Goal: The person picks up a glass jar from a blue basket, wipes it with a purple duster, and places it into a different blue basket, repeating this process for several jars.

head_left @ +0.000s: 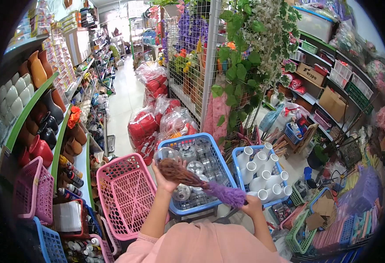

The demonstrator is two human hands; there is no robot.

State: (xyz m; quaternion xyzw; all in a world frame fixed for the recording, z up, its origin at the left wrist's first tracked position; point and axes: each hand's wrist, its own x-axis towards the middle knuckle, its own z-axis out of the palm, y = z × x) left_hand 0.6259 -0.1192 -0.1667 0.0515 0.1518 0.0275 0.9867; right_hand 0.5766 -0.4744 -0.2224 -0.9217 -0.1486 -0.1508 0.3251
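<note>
A bunch of dried-looking fluffy plumes [186,176], brown at one end and purple at the other, stretches between my hands. My left hand [166,180] is closed around the brown end, its fingers partly hidden. At the purple end, my right hand [252,206] is closed on the tip. Beneath the bunch stands a blue basket [227,168] of clear glass vessels [195,167]. A round clear glass vessel [167,154] sits at that basket's near left corner, just beyond my left fingers.
A pink basket [126,160] stands left. To the right, a blue crate [237,153] holds several white vases [248,172]. Red goods in plastic bags [142,125] lie ahead beside a wire rack [188,61] with hanging vines. Shelves [74,144] with pots line the left.
</note>
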